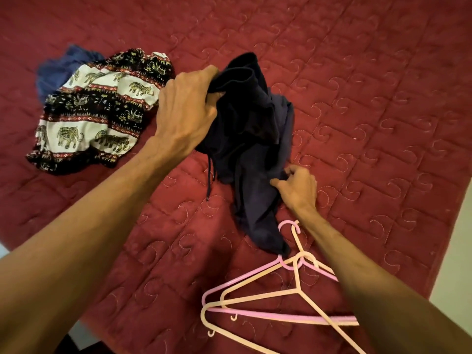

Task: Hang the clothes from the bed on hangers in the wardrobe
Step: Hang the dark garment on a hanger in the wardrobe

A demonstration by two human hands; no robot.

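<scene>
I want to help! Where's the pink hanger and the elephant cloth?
pink hanger (242, 277): head view, on its sloping arm.
elephant cloth (97, 111): head view, on its patterned middle.

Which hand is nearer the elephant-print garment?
Left. The left hand, gripping the dark garment, is beside the elephant-print garment; the right hand is farther off, near the hangers.

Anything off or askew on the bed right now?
Nothing damaged or spilled. The dark garment, gripped by the left hand and pinched by the right hand, trails its lower end onto the necks of the pink hanger and cream hanger, which lie crossed; it might snag when lifted.
</scene>
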